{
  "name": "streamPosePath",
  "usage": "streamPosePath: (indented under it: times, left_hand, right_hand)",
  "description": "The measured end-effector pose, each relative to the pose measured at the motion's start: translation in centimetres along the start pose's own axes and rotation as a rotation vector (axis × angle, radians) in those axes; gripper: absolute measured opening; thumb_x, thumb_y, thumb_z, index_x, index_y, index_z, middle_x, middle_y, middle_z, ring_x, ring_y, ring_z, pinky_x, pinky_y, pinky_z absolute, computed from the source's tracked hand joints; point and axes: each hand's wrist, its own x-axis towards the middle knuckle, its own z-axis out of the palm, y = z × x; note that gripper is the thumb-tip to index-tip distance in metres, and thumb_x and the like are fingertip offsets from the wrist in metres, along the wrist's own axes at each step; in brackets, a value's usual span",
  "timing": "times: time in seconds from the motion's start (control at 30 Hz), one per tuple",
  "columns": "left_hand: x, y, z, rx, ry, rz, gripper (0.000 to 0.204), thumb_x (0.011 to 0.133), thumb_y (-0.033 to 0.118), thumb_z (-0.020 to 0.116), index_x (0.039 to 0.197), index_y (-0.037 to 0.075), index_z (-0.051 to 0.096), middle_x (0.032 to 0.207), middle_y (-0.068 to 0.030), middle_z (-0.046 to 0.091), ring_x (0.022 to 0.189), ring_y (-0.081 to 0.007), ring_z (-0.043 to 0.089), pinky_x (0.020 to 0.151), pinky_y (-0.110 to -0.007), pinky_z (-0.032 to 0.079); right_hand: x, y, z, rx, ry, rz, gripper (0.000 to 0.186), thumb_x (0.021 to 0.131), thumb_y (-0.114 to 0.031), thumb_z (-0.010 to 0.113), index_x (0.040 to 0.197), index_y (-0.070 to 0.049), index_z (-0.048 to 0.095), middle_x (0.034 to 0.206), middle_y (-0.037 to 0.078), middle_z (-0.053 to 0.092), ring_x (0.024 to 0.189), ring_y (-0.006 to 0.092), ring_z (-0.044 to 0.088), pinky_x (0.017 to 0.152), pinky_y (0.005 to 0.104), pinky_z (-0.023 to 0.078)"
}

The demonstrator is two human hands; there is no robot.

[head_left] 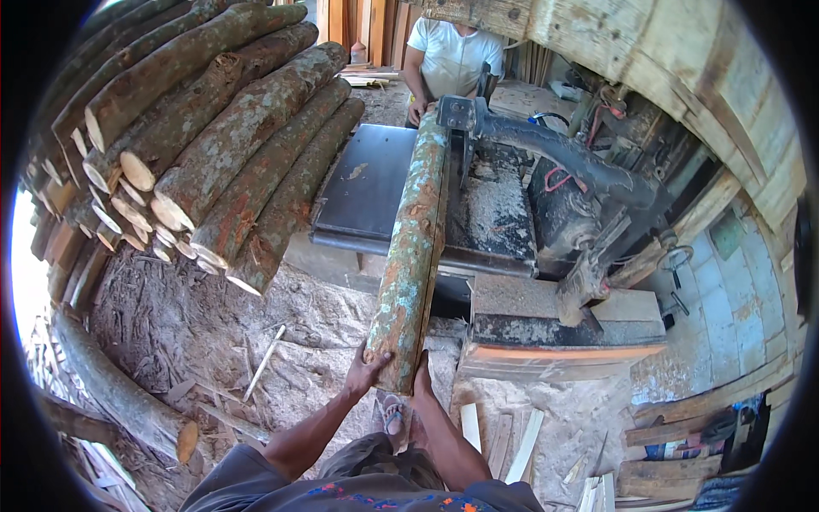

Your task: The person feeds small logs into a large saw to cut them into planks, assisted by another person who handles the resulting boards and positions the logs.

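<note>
A long log (411, 247) with lichen-patched bark lies across a dark metal saw table (365, 175), its near end sticking out toward me past the table's edge. A dark line runs lengthwise along its right side. My left hand (367, 370) grips the near end from the left, fingers partly hidden under the wood. On the opposite side my right hand (422, 381) presses against the log, most of its fingers out of sight. The log's far end is beside the saw's guide head (456, 113). There a co-worker in a white shirt (456, 60) has a hand (418, 111) close to it.
A tall stack of logs (247, 128) rises at the left. Another log (128, 392) lies on the sawdust-covered floor (307, 307). The machine's curved arm (572, 149) and a wooden block (563, 328) stand at the right. Cut strips (522, 445) lie near my feet.
</note>
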Motion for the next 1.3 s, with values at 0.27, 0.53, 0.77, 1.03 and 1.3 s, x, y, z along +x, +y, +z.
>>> streamPosePath:
  times: [0.27, 0.53, 0.77, 1.03, 1.3]
  left_hand:
    - [-11.3, -8.5, -3.4, 0.036, -0.004, 0.087, 0.096, 0.072, 0.045, 0.075, 0.137, -0.006, 0.027, 0.119, -0.0207, 0.055, 0.107, -0.025, 0.056, 0.089, -0.033, 0.045]
    - [-22.1, -10.8, -6.5, -0.037, -0.075, 0.092, 0.082, 0.078, 0.034, 0.072, 0.138, -0.003, 0.029, 0.123, -0.0173, 0.052, 0.109, -0.024, 0.054, 0.092, -0.032, 0.044]
    - [-32.6, -12.1, -9.0, -0.572, -0.47, -0.498, 0.087, 0.081, 0.072, 0.039, 0.143, 0.013, 0.025, 0.137, -0.0121, 0.043, 0.121, -0.0313, 0.047, 0.099, -0.052, 0.038]
    - [-32.9, -18.0, -7.0, -0.539, -0.288, -0.491, 0.083, 0.084, 0.071, 0.032, 0.143, 0.013, 0.027, 0.137, -0.0127, 0.044, 0.123, -0.0309, 0.044, 0.104, -0.049, 0.034]
    - [-11.1, -11.1, -4.1, -0.801, -0.476, -0.448, 0.079, 0.087, 0.068, 0.031, 0.143, 0.012, 0.029, 0.136, -0.0122, 0.046, 0.123, -0.0294, 0.045, 0.104, -0.047, 0.035]
  right_hand:
    - [-7.6, 11.6, -5.6, 0.004, 0.033, -0.061, 0.072, 0.093, -0.062, 0.021, 0.136, -0.007, 0.04, 0.13, 0.01, 0.051, 0.115, 0.0231, 0.051, 0.097, 0.0356, 0.042]
    - [-18.2, 17.4, -4.4, -0.037, 0.121, -0.01, 0.074, 0.092, -0.064, 0.023, 0.14, -0.009, 0.035, 0.138, 0.009, 0.043, 0.123, 0.0222, 0.044, 0.101, 0.0344, 0.034]
    - [-31.7, 20.2, -4.0, 0.006, 0.31, 0.108, 0.068, 0.092, -0.056, 0.04, 0.137, -0.005, 0.04, 0.129, 0.013, 0.051, 0.114, 0.0195, 0.051, 0.094, 0.031, 0.04]
    - [-37.0, 18.9, -21.3, -1.035, 0.86, -0.389, 0.05, 0.086, -0.046, 0.057, 0.075, 0.003, 0.065, 0.065, 0.015, 0.063, 0.061, 0.023, 0.059, 0.06, 0.0381, 0.044]
    - [-33.2, 19.8, -28.1, -1.123, 1.112, 0.17, 0.069, 0.093, -0.057, 0.031, 0.077, 0.002, 0.064, 0.064, 0.023, 0.061, 0.064, 0.0383, 0.06, 0.063, 0.0491, 0.043]
